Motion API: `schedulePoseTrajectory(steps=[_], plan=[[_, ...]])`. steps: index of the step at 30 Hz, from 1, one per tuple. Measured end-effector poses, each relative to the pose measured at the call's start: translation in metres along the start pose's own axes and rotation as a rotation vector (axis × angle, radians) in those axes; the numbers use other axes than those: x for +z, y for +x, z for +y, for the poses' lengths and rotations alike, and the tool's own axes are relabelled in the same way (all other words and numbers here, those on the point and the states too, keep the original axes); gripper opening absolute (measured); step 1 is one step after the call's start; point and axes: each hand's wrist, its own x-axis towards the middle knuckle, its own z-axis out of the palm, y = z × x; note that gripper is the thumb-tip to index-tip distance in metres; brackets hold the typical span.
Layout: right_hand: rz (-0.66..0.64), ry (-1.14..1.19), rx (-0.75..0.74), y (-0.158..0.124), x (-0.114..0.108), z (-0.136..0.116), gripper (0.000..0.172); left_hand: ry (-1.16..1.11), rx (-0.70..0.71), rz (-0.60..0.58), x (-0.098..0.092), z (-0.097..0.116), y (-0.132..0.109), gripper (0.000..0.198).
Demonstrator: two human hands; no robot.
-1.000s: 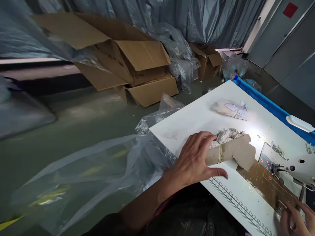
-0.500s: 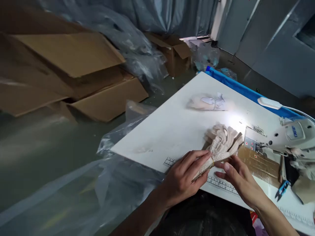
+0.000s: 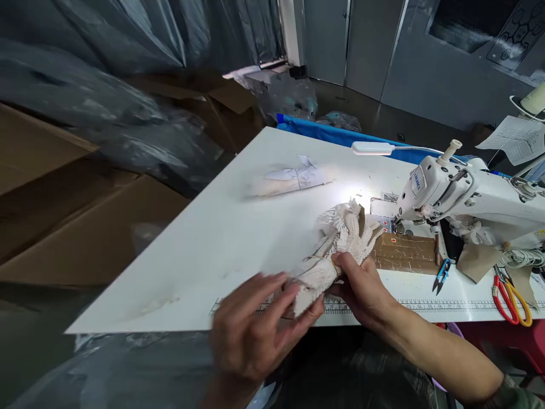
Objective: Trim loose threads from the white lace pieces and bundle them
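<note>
A tied bundle of cream ribbed knit strips [image 3: 317, 278] is held at an angle above the table's near edge. A thin yellowish band circles its middle, and its loose ends fan out at the top. My right hand [image 3: 361, 287] is closed round the bundle near the band, its thumb pressed on top. My left hand [image 3: 255, 326], smeared by motion, is at the lower end, with the bundle's end between its fingers and thumb. A second bundle [image 3: 293, 180], wrapped with pale lilac cloth and tied, lies farther back on the white table [image 3: 191, 267].
At the right stands a white sewing machine [image 3: 460, 187] with a lit lamp [image 3: 372, 148]. Brown cardboard [image 3: 404, 253], blue thread snips [image 3: 441, 276] and red-and-yellow-handled scissors [image 3: 511, 298] lie near it. A ruler strip [image 3: 409, 307] runs along the front edge. Cardboard boxes [image 3: 85, 238] stand left.
My view has swung right, showing more of the sewing machine. My right hand has taken hold of the bundle by the band. My left hand has shifted down to the bundle's lower end.
</note>
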Motion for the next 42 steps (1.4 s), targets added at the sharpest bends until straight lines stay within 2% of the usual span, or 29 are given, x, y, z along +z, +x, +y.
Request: schedulePoseTrajectory(steps=[3,7,12,15,18,21,23,25,27,28,29,31,37,40,42], plan=[[-0.011,0.102,0.034,-0.002,0.004,-0.005,0.030,0.127,-0.023,0.059,0.000,0.004,-0.002,0.027],[0.005,0.201,0.083,0.000,0.006,-0.008,0.027,0.284,0.037,0.066,0.008,0.020,-0.001,0.023],[-0.006,0.284,0.110,0.002,0.000,-0.010,0.030,0.328,0.032,0.064,0.022,0.032,0.000,0.019],[-0.068,0.287,0.134,0.006,-0.008,-0.012,0.028,0.247,-0.018,0.003,0.022,0.038,-0.002,0.011],[-0.107,0.238,0.137,0.017,-0.020,-0.015,0.023,-0.059,-0.189,-0.112,0.013,0.051,-0.004,0.008],[-0.107,0.150,0.073,0.030,-0.034,-0.022,0.018,-0.585,-0.484,-0.262,-0.004,0.062,-0.002,0.027],[-0.167,0.039,0.021,0.036,-0.044,-0.028,0.018,-0.858,-0.653,-0.273,-0.016,0.060,0.003,0.037],[-0.264,-0.102,0.013,0.037,-0.051,-0.032,0.017,-0.892,-0.771,-0.140,-0.024,0.050,0.008,0.041],[-0.354,-0.248,0.064,0.036,-0.055,-0.034,0.015,-0.698,-0.861,-0.025,-0.028,0.039,0.012,0.039],[-0.380,-0.315,0.084,0.035,-0.055,-0.035,0.014,-0.582,-0.899,-0.025,-0.028,0.036,0.014,0.037],[-0.389,-0.369,0.089,0.035,-0.053,-0.034,0.013,-0.493,-0.930,-0.061,-0.028,0.035,0.015,0.036],[-0.349,-0.422,0.049,0.039,-0.047,-0.033,0.014,-0.452,-0.965,-0.168,-0.025,0.038,0.017,0.035],[-0.065,-0.160,-0.118,0.073,-0.027,-0.032,0.021,-0.728,-1.001,-0.602,-0.005,0.071,0.016,0.028],[-0.031,-0.182,-0.179,0.086,-0.030,-0.036,0.022,-0.731,-1.091,-0.783,-0.002,0.076,0.002,0.026],[-0.074,-0.254,-0.149,0.090,-0.035,-0.040,0.021,-0.726,-1.115,-0.874,-0.006,0.068,-0.007,0.027]])
